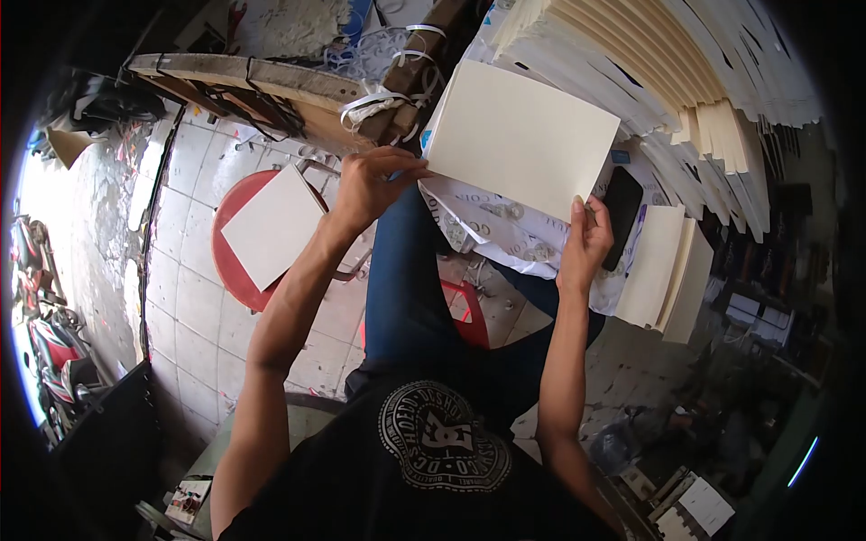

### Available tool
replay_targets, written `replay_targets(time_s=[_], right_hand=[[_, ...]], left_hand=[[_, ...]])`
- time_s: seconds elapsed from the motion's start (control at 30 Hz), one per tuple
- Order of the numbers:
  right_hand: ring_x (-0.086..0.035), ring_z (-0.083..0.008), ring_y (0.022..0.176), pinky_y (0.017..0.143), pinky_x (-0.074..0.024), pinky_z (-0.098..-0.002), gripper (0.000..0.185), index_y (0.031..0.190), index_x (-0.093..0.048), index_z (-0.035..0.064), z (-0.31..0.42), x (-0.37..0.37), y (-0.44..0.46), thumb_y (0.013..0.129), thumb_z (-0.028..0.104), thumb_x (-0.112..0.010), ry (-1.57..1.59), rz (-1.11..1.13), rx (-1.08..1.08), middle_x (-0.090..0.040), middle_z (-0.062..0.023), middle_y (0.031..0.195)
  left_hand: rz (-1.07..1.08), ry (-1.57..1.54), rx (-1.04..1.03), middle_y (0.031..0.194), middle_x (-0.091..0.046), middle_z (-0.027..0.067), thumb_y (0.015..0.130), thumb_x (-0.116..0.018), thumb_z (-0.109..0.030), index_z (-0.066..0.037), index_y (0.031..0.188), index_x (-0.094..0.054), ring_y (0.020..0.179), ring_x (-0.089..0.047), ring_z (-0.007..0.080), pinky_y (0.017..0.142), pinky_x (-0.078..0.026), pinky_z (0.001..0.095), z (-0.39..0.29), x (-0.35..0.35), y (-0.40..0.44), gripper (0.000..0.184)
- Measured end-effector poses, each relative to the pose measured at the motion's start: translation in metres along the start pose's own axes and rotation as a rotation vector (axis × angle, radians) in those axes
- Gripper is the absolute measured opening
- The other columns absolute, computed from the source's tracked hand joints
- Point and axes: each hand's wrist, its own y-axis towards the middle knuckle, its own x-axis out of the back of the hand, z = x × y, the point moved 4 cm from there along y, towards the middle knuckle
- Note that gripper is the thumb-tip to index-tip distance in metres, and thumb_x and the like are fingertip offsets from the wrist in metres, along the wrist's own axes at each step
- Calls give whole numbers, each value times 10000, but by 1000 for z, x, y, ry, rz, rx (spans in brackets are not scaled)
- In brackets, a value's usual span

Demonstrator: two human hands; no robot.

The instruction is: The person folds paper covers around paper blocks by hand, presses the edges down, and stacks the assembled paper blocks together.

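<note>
A blank cream sheet of paper [523, 135], or the top of a paper block whose thickness I cannot make out, lies in front of me on printed wrapping paper [505, 216]. At its near left corner my left hand [374, 185] is closed, thumb and fingers pinched together on the edge. My right hand [586, 239] grips the near right corner, with the thumb on top and the fingers partly hidden below. Just right of that hand is a black phone [622, 212].
Tall stacks of cream book blocks [622, 45] rise behind and to the right. More blocks [654, 270] stand near my right forearm. A red stool [236, 216] at left bears a white paper block [275, 230]. A wooden frame [262, 77] borders the far left.
</note>
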Motion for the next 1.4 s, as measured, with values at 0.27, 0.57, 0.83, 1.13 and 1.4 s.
replay_targets(time_s=[0.27,0.57,0.83,1.13,1.4], right_hand=[[-614,-75,929,806,-473,-213,189,1153,-572,-31,-1,-1,0,994,70,-559,4,20,0,-688,-88,1026],[-624,-91,939,834,-475,-229,191,1145,-573,-43,3,-3,-1,993,72,-564,-13,13,-6,-693,-107,1034],[-648,-118,921,807,-494,-236,224,1150,-566,-69,4,-4,-1,983,79,-584,-15,-13,25,-701,-134,990],[-653,-121,958,840,-491,-231,210,1148,-576,-68,8,-5,3,981,59,-579,-24,18,19,-695,-140,1042],[-653,-113,944,825,-502,-225,216,1150,-579,-64,5,-4,4,977,64,-589,13,18,22,-692,-131,1027]], left_hand=[[101,-57,158,860,-738,92,747,-816,-62,-9,873,-757,763,-710,187,698,-546,293,-3,4,6,149],[-27,57,150,861,-740,80,754,-819,-88,-28,880,-768,743,-697,172,696,-540,287,-15,-3,-5,149],[-6,-14,147,840,-740,65,751,-819,-91,-71,875,-778,698,-686,159,643,-520,277,3,-6,-5,133],[-66,-57,96,826,-736,60,755,-816,-72,-41,865,-770,709,-678,146,651,-516,270,8,-11,-9,124],[-37,-56,93,805,-728,69,827,-773,-100,-7,867,-757,698,-666,129,639,-503,269,-1,-8,-5,102]])
